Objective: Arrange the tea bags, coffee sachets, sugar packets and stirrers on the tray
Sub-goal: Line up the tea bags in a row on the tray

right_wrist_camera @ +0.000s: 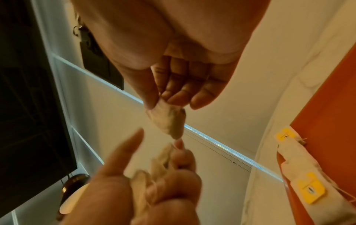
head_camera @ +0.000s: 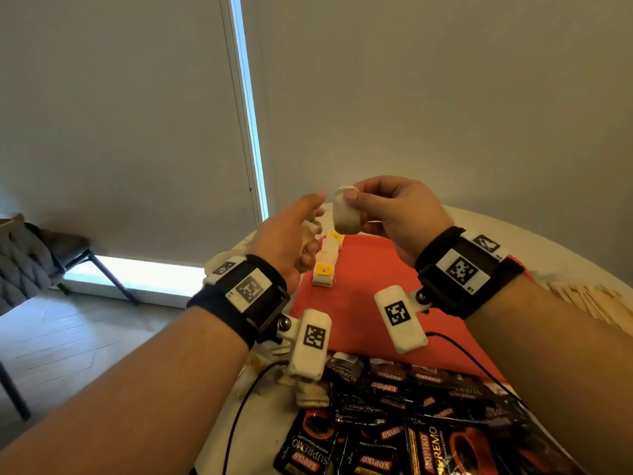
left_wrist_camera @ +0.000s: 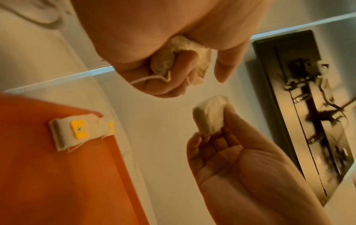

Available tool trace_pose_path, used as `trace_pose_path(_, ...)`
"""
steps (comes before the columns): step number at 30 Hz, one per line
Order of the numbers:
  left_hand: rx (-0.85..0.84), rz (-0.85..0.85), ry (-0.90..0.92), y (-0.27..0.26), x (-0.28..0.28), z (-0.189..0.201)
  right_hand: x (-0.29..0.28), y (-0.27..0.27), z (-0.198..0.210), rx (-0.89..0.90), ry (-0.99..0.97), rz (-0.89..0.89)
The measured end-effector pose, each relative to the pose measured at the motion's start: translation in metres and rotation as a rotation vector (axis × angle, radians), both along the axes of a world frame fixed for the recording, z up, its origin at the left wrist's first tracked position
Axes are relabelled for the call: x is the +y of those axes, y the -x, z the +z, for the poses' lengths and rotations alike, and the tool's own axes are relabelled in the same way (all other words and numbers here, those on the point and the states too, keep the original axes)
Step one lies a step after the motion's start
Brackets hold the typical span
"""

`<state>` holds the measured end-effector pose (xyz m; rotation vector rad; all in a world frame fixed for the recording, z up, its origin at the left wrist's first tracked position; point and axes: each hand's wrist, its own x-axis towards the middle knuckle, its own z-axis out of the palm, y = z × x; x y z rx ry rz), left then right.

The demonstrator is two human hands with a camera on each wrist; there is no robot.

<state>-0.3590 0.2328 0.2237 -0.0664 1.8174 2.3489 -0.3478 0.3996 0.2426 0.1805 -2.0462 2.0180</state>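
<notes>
My right hand (head_camera: 383, 214) pinches one pale tea bag (head_camera: 346, 214) by its top, raised above the far end of the red tray (head_camera: 363, 303); the same tea bag (right_wrist_camera: 169, 121) hangs from thumb and fingers in the right wrist view. My left hand (head_camera: 294, 241) curls round a bunch of tea bags (left_wrist_camera: 179, 60) with a loose string, its forefinger stretched toward the hanging bag. A row of tea bags with yellow tags (head_camera: 325, 265) lies along the tray's left edge. Black coffee sachets (head_camera: 394, 413) are heaped at the near edge. Wooden stirrers (head_camera: 592, 299) lie at the right.
The tray sits on a round white table (head_camera: 513, 234). More loose tea bags (head_camera: 305, 392) lie near my left wrist on the table. A dark chair (head_camera: 51, 255) stands at the left on the floor. Cables (head_camera: 239, 416) run from both wrist cameras across the sachets.
</notes>
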Motion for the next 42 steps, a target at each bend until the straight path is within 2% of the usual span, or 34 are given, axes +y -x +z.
trace_pose_path(3,0.165,-0.042,0.189,0.0,0.0,0.009,-0.005,0.002,0.0,-0.011,-0.002,0.011)
trace_pose_path(6,0.213,0.005,0.298,0.005,-0.003,0.009,-0.008,0.005,0.0,-0.044,0.047,0.03)
trace_pose_path(10,0.199,0.027,0.286,0.012,-0.009,0.006,-0.009,0.008,-0.005,-0.117,-0.06,0.067)
trace_pose_path(14,0.103,0.072,0.279,0.022,-0.012,0.004,-0.013,0.017,-0.017,-0.183,-0.106,-0.029)
trace_pose_path(17,-0.018,0.123,0.216,0.03,-0.017,0.004,-0.016,0.026,-0.033,-0.363,-0.095,-0.056)
trace_pose_path(22,-0.053,0.113,0.165,0.037,-0.024,0.004,-0.019,0.035,-0.062,-0.607,-0.215,-0.027)
trace_pose_path(25,-0.058,0.113,0.153,0.039,-0.025,0.003,-0.023,0.04,-0.071,-0.64,-0.249,-0.023)
trace_pose_path(34,-0.08,0.098,0.156,0.042,-0.028,-0.004,-0.036,0.047,-0.078,-0.644,-0.515,-0.012)
trace_pose_path(42,-0.083,0.084,0.161,0.04,-0.029,-0.003,-0.035,0.041,-0.067,-0.698,-0.41,-0.027)
